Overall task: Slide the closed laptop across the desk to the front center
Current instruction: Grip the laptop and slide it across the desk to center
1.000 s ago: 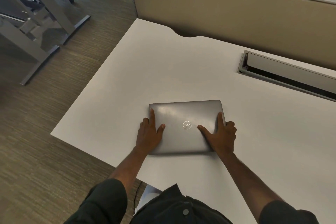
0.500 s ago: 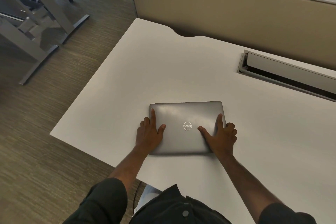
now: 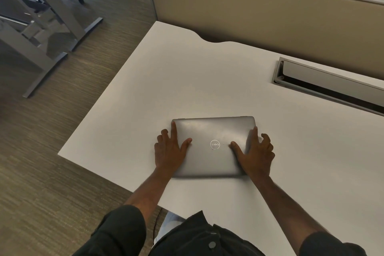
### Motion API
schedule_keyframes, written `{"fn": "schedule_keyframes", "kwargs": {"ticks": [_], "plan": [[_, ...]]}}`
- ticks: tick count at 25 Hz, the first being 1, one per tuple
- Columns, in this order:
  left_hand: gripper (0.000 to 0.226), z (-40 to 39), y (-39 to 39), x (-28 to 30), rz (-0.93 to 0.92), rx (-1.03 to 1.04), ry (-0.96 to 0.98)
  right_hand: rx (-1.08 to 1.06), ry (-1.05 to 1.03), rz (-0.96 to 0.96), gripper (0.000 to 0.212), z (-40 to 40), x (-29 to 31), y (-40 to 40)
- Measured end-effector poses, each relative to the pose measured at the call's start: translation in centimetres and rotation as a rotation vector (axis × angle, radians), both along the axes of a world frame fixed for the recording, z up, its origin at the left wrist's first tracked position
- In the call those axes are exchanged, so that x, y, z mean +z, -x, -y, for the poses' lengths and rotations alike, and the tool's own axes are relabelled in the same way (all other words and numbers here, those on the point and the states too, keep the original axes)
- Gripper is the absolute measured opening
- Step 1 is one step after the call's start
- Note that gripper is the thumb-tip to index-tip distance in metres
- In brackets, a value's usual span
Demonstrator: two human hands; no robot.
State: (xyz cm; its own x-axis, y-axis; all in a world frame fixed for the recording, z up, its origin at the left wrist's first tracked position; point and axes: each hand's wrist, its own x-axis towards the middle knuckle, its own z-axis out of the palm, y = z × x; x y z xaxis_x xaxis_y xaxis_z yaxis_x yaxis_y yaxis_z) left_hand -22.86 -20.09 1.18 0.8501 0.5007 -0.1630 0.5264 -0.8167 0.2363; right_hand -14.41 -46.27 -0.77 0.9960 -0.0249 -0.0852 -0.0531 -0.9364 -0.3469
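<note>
Closed grey laptop [image 3: 209,160], round logo on lid, flat on table [image 3: 187,81]. Gripped at sides by left hand [image 3: 168,151], right hand [image 3: 255,156].

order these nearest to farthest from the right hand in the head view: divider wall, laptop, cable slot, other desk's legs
1. laptop, under the right hand
2. cable slot, back right in the desk
3. divider wall, behind the desk
4. other desk's legs, far left
</note>
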Motion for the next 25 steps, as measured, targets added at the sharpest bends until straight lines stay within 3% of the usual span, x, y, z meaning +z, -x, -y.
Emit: {"fn": "schedule_keyframes", "kwargs": {"ticks": [11,16,25], "plan": [[0.085,1.7,-0.1,-0.2,-0.048,0.093,0.167,0.038,0.079,-0.069,0.094,-0.5,0.5,0.0],[0.104,1.7,-0.9,-0.2,-0.079,0.200,0.345,0.017,0.018,-0.091,0.093,-0.5,0.4,-0.3],[0.121,0.1,-1.0,-0.6,-0.093,0.192,0.503,-0.078,-0.146,-0.179,0.108,-0.4,0.2,-1.1]]}}
